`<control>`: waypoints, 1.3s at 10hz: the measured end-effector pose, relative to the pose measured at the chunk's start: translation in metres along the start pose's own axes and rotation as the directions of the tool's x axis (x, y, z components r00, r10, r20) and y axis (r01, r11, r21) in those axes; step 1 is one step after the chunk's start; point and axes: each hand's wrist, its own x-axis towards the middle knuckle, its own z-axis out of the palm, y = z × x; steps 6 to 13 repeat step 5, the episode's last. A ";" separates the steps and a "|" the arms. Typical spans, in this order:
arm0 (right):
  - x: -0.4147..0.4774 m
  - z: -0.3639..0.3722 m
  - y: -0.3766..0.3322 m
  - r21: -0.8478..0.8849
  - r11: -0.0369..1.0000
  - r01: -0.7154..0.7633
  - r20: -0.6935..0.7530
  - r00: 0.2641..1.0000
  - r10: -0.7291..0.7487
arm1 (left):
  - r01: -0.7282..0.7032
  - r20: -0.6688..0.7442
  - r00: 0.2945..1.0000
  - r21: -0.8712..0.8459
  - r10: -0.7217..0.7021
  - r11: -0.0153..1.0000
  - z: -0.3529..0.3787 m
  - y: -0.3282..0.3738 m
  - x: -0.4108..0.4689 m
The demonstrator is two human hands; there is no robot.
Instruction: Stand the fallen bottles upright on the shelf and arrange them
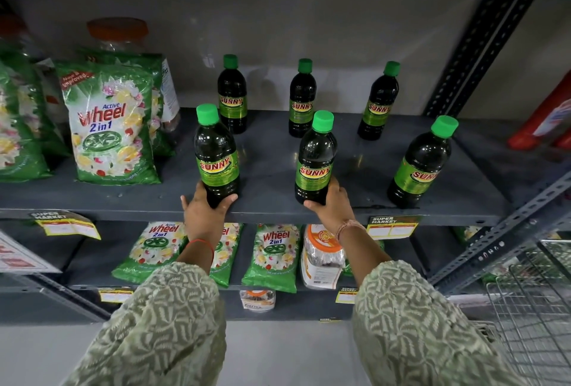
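Head view, the only one I have. On the dark grey metal shelf (268,166) I count six dark plastic bottles with green screw caps and green "SUNNY" labels, all upright, in two rows of three.

Front row: the front left bottle (216,154) stands near the shelf's front edge with my left hand (205,212) wrapped round its base — thumb on the right side, fingers on the left, palm hidden from me. My right hand (332,206) holds the base of the front middle bottle (315,158) the same way; its fingertips are behind the bottle and cannot be seen. The front right bottle (420,166) stands apart, untouched, its label partly turned out of view.

Back row: the rear left bottle (232,95), rear middle bottle (302,98) and rear right bottle (379,101) stand well apart from one another.

To the left, a green "Wheel 2 in 1" detergent pouch (111,126) leans upright — it covers most of an orange-lidded clear jar (117,33), which is blurred. A red object (543,120) at the right edge is cut off; I cannot identify it. A wire basket (537,308) is partly out of frame.
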 end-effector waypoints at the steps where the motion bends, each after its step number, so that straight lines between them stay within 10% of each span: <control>1: -0.001 0.000 0.000 -0.007 1.000 -0.015 0.005 1.000 0.015 | -0.004 0.021 1.000 0.008 0.004 1.000 0.000 -0.001 0.002; 13: -0.016 0.001 0.006 0.018 1.000 0.008 -0.051 0.999 -0.007 | -0.069 -0.108 0.991 0.074 0.077 0.995 -0.004 0.006 -0.024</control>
